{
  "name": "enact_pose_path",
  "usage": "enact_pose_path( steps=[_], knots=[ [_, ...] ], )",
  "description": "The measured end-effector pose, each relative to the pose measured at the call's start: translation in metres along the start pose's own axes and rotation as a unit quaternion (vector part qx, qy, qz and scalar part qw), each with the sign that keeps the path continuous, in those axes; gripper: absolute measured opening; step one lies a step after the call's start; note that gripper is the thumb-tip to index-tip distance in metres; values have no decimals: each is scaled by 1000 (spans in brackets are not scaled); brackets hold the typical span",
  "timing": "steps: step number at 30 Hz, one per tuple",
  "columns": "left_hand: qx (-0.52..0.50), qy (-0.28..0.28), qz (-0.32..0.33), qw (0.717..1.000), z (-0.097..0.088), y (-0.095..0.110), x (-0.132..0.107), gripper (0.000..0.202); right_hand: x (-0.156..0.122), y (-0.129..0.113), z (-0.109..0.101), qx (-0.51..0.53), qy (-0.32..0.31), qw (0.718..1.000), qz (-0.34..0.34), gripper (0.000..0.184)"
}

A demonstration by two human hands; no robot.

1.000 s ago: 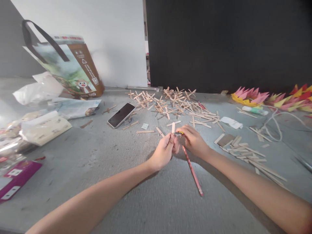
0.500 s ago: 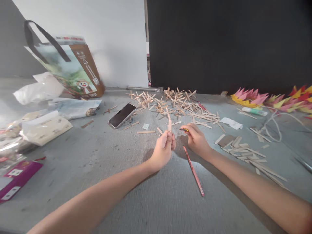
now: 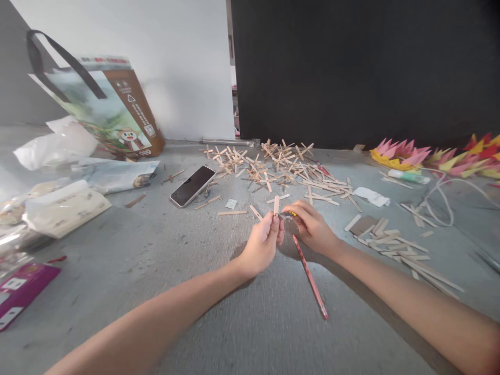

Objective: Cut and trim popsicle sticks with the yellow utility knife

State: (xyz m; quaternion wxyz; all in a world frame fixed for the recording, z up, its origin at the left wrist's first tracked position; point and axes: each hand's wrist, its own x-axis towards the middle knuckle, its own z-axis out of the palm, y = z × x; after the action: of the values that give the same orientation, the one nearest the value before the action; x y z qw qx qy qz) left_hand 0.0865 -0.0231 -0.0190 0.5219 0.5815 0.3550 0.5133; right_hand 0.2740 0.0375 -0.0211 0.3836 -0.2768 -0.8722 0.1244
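Note:
My left hand (image 3: pixel 263 242) pinches a short wooden craft stick (image 3: pixel 276 204) and holds it upright above the grey surface. My right hand (image 3: pixel 312 226) is right beside it, closed on a small yellow-and-dark tool (image 3: pixel 289 213) whose tip points at the stick. A red pencil (image 3: pixel 312 284) lies flat on the surface; its far end runs under my right hand and its near end points toward me. Beyond the hands lies a scattered heap of crossed wooden sticks (image 3: pixel 281 166).
A phone (image 3: pixel 192 185) lies face up left of the heap. A printed carrier bag (image 3: pixel 113 112) and plastic packets (image 3: pixel 62 203) crowd the left side, with a purple box (image 3: pixel 19 291) nearer. To the right are plain sticks (image 3: pixel 390 242), a white cable (image 3: pixel 441 200) and paper flowers (image 3: pixel 402 153).
Half a second ago my hands were apart with the stick lifted higher. Now my left hand has lowered the stick and the tool tip is next to it again. The pencil has not moved.

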Motion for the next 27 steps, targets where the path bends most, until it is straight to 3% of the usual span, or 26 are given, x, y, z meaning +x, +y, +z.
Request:
enact_pose_path(
  steps=[10,20,27],
  knots=[
    [-26,-10,-10,1000,1,4,-1,46,-1,1,-1,-5,33,999,-12,24],
    [22,-25,-15,999,-1,6,-2,45,0,2,0,-21,31,999,-17,26],
    [41,-35,-17,998,-3,-4,-1,44,-1,2,-1,-30,26,999,-27,28]
  ],
)
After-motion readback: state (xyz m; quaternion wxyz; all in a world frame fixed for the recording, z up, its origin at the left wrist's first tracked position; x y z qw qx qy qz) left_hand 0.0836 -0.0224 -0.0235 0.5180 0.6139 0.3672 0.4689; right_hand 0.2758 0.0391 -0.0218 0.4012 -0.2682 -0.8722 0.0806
